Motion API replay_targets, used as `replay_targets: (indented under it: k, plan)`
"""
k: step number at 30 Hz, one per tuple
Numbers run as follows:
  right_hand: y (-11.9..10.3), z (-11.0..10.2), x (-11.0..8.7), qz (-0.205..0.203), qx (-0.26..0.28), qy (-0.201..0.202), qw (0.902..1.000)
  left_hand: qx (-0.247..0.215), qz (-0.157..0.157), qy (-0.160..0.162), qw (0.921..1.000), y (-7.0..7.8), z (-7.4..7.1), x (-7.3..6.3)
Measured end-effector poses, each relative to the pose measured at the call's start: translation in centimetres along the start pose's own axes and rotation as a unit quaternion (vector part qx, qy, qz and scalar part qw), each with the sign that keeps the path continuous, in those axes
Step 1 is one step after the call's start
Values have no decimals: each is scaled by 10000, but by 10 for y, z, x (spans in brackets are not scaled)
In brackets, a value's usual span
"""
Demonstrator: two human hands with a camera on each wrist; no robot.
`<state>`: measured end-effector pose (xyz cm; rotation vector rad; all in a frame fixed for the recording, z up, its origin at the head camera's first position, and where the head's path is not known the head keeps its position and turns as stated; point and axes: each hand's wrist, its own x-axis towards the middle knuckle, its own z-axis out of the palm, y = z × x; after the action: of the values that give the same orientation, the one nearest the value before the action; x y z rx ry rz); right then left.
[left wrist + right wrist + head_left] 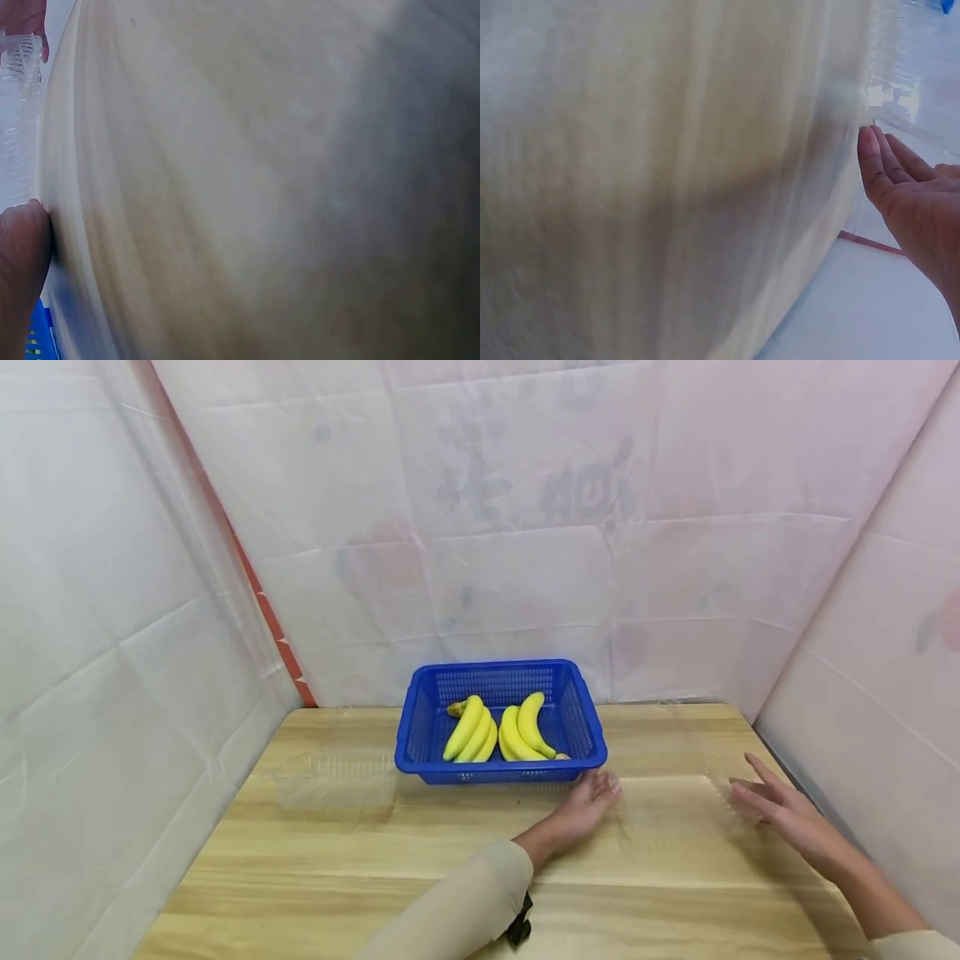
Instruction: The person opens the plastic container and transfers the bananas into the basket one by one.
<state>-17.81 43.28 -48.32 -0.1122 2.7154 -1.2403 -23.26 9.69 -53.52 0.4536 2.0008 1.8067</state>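
Note:
A clear plastic container (pixel 667 806) lies on the wooden table to the right of a blue basket (pixel 498 768). My left hand (pixel 577 814) is at its left side, with the fingertips at its edge; in the left wrist view the thumb (pixel 24 240) is beside the clear plastic (pixel 19 120). At the container's right side my right hand (pixel 795 827) has its fingers extended, and in the right wrist view the fingertips (pixel 868 144) are close to the plastic. Two bunches of yellow bananas (pixel 471 731) sit inside the basket.
Left of the basket stands another clear plastic container (pixel 333 783). Pale patterned sheeting (pixel 517 568) rises behind the table (pixel 420 893) and along both sides. A small black object (pixel 519 925) shows by the left sleeve.

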Motion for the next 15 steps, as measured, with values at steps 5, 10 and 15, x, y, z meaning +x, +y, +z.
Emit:
replay_targets:
  k: [5, 10, 15]
  plan:
    - [0, -6, -2, 11, 136, 104, 9999, -183, -26, 127, 9997, -2, 4, 2]
    - [0, -2, -2, -218, 101, 329, 9992, -264, 3, 159, 9995, -2, 3, 2]
    - [-1, -3, 0, -447, 211, 528, 9974, -449, 42, 215, 9988, -1, 4, 2]
